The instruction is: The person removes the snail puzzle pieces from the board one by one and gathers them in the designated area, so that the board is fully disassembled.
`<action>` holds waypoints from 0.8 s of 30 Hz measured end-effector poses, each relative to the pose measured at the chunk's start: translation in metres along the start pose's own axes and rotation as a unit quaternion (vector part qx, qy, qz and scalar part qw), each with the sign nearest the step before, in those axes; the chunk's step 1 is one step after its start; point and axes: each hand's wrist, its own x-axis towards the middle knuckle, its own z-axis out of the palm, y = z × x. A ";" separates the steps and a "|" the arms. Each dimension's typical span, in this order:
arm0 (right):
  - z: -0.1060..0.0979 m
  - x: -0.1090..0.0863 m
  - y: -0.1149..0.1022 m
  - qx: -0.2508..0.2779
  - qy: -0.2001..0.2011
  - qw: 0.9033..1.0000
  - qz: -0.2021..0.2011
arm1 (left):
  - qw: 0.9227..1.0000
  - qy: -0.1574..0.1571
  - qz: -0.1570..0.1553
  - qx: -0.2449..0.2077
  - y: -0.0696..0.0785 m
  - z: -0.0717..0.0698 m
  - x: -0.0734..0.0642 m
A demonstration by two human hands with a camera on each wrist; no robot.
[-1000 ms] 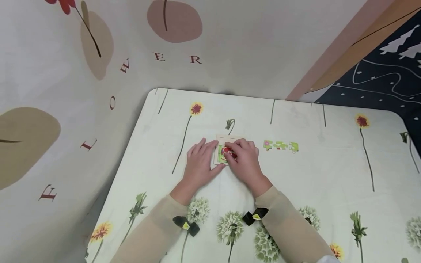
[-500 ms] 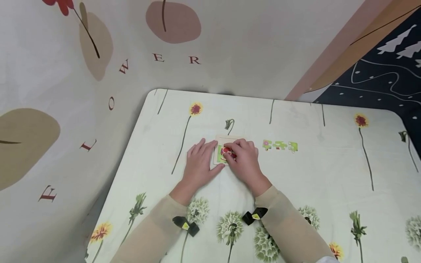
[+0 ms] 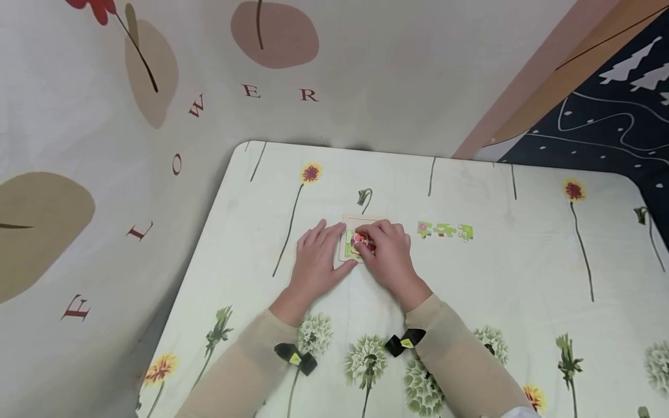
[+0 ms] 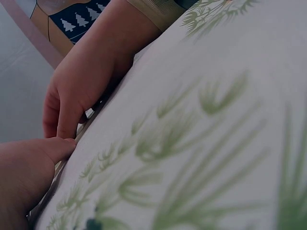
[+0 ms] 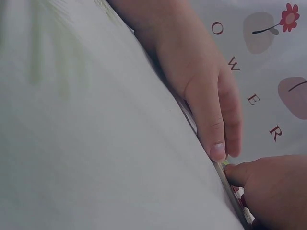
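Note:
A small puzzle board (image 3: pixel 355 221) with a pale frame and a green and red picture lies on the table. My left hand (image 3: pixel 317 261) rests at its left side, fingers fairly straight, the thumb by the near edge. Over the picture, my right hand (image 3: pixel 389 255) bends its thumb and index finger to pinch a red puzzle piece (image 3: pixel 360 238); the hand hides the board's right part. From the right wrist, the board's thin edge (image 5: pixel 224 181) shows below the left thumb. In the left wrist view the right hand (image 4: pixel 86 81) reaches down beyond the left hand (image 4: pixel 24 167).
Three loose green puzzle pieces, one with a pink flower (image 3: pixel 424 230), one in the middle (image 3: pixel 445 230) and one at the right (image 3: pixel 466 233), lie in a row right of the board. A flower-print cloth (image 3: pixel 522 261) covers the table. A printed wall hanging (image 3: pixel 366 116) rises behind.
Both hands and the board stay in place, with the fingers barely shifting over the red piece. The head view has drifted by a few pixels.

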 end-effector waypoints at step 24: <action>-0.001 -0.002 0.001 0.038 0.047 0.996 -0.073 | 1.000 -0.002 -0.002 -0.004 0.000 0.000 0.001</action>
